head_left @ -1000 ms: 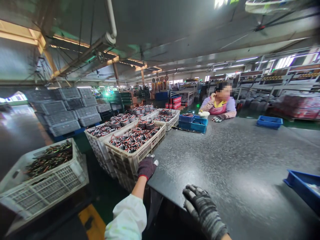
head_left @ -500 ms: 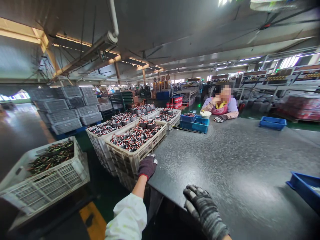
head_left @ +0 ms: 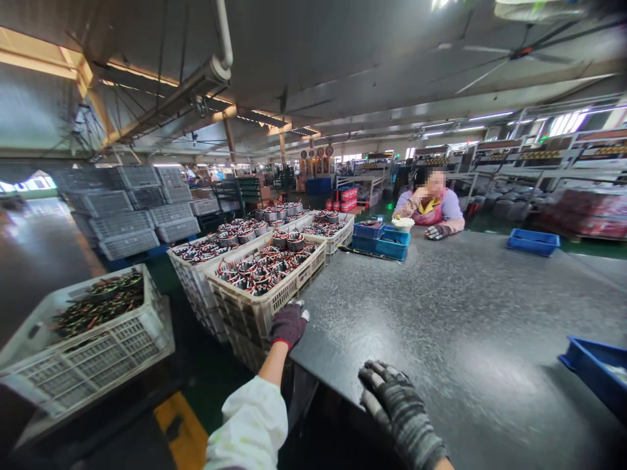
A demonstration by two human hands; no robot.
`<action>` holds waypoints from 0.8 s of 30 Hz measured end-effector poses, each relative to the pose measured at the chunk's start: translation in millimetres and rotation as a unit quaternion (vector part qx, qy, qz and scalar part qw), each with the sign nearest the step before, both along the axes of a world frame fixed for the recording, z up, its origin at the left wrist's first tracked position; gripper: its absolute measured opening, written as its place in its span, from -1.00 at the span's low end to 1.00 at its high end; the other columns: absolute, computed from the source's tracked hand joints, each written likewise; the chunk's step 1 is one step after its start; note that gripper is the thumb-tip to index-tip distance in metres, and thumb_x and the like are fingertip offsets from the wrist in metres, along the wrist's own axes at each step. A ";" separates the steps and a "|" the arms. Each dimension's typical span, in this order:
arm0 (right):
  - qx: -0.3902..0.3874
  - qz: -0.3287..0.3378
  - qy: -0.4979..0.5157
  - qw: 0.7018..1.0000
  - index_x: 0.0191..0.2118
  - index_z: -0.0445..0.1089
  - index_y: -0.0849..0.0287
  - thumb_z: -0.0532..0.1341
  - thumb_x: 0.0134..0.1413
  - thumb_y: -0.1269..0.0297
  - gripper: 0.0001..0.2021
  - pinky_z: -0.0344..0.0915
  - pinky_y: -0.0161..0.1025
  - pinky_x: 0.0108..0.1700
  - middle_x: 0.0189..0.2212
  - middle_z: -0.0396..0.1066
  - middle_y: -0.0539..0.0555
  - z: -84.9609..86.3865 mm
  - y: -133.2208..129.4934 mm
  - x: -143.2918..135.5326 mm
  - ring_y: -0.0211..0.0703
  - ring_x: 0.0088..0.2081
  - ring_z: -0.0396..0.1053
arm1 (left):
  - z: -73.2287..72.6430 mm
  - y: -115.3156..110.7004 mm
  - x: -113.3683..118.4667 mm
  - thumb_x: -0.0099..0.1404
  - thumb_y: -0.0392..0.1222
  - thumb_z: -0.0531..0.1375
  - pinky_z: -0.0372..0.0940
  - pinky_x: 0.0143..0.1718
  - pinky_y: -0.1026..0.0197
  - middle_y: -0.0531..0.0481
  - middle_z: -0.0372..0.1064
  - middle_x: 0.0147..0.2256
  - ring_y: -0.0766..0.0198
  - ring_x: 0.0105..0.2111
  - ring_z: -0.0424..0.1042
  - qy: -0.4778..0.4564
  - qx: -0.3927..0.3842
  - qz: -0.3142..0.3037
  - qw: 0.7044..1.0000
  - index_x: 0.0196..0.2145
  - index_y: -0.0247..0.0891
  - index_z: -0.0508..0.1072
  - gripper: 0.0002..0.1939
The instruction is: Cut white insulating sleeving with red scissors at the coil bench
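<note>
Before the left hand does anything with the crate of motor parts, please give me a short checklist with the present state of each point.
1. Left hand is at the near corner of the crate: ok, the glove rests on its rim.
2. Left fingers closed around the rim: cannot tell, the glove hides them.
3. Right hand is free: ok, it lies flat on the table, holding nothing.
4. Crate is full of motor parts: ok, they reach about rim height.
5. Table next to the crate is bare: ok, only blue bins stand further away.
6. Co-worker is away from the crate: ok, seated at the far end.
</note>
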State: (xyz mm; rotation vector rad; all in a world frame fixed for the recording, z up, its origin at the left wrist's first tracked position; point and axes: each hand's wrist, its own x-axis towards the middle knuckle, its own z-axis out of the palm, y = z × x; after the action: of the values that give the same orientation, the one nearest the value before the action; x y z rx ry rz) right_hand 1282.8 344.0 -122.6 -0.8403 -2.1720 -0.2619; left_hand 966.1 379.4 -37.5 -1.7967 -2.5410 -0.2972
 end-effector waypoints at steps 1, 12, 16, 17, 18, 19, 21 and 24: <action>-0.001 0.001 0.001 1.000 0.06 0.67 0.12 0.19 0.30 0.24 -0.64 0.63 0.22 0.05 0.08 0.63 0.19 -0.4 0.0 -0.2 0.20 0.06 0.61 | 0.5 -0.2 0.3 0.60 -0.01 0.05 0.25 0.36 -0.01 -0.28 0.34 0.38 -0.05 0.34 0.38 0.000 0.001 0.000 1.000 0.43 -0.27 0.39 -0.43; -0.001 -0.001 0.000 1.000 0.07 0.67 0.12 0.18 0.31 0.22 -0.63 0.61 0.20 0.08 0.09 0.62 0.19 -5.0 1.5 1.1 0.18 0.08 0.60 | -2.4 2.2 -0.5 0.60 -0.03 0.06 0.23 0.39 -0.09 -0.25 0.32 0.40 -0.09 0.37 0.35 -0.009 0.007 0.000 1.000 0.42 -0.27 0.40 -0.44; 0.002 -0.004 -0.007 1.000 0.06 0.67 0.12 0.17 0.31 0.24 -0.63 0.61 0.18 0.08 0.08 0.63 0.18 -1.6 0.4 1.0 0.17 0.07 0.61 | -1.7 2.3 -0.2 0.60 -0.03 0.06 0.21 0.41 -0.05 -0.27 0.32 0.40 -0.08 0.39 0.33 -0.014 0.006 -0.001 1.000 0.42 -0.30 0.39 -0.44; 0.001 -0.005 -0.008 1.000 0.06 0.67 0.12 0.17 0.31 0.24 -0.63 0.61 0.18 0.08 0.08 0.63 0.18 -1.0 0.0 0.9 0.17 0.07 0.61 | -1.6 2.3 -0.2 0.60 -0.03 0.06 0.20 0.41 -0.05 -0.27 0.31 0.40 -0.07 0.39 0.32 -0.015 0.006 0.000 1.000 0.43 -0.30 0.39 -0.43; 0.000 -0.005 -0.009 1.000 0.06 0.67 0.11 0.16 0.32 0.24 -0.63 0.61 0.18 0.08 0.08 0.63 0.18 -0.5 -0.2 0.9 0.17 0.08 0.60 | -1.5 2.3 -0.3 0.60 -0.02 0.06 0.20 0.42 -0.05 -0.27 0.31 0.40 -0.07 0.40 0.32 -0.016 0.006 0.000 1.000 0.43 -0.29 0.39 -0.43; -0.001 -0.005 -0.010 1.000 0.07 0.67 0.11 0.16 0.31 0.24 -0.62 0.61 0.19 0.08 0.09 0.62 0.18 -0.4 -0.5 1.0 0.17 0.09 0.60 | -1.5 2.2 -0.4 0.60 -0.02 0.06 0.19 0.42 -0.05 -0.28 0.30 0.41 -0.06 0.40 0.31 -0.016 0.007 -0.001 1.000 0.43 -0.29 0.39 -0.43; 0.000 -0.005 -0.010 1.000 0.07 0.67 0.10 0.17 0.31 0.23 -0.62 0.60 0.18 0.09 0.09 0.62 0.17 -0.7 -0.6 1.1 0.17 0.09 0.60 | -1.5 2.0 -0.6 0.61 -0.02 0.06 0.18 0.43 -0.05 -0.27 0.30 0.41 -0.06 0.41 0.30 -0.015 0.009 -0.003 1.000 0.43 -0.30 0.39 -0.44; 0.001 -0.006 -0.015 1.000 0.07 0.67 0.10 0.18 0.30 0.23 -0.63 0.61 0.18 0.09 0.09 0.62 0.17 -2.9 0.1 1.1 0.17 0.09 0.60 | -1.2 1.3 -0.6 0.61 -0.03 0.06 0.17 0.44 -0.03 -0.25 0.32 0.40 -0.04 0.41 0.29 -0.018 0.010 -0.005 1.000 0.42 -0.29 0.39 -0.45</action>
State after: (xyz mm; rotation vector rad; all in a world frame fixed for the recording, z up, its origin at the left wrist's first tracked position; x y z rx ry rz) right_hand 1283.9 344.1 -125.5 -0.8524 -2.1958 -0.2851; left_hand 965.5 380.7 -38.6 -1.8140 -2.5447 -0.3563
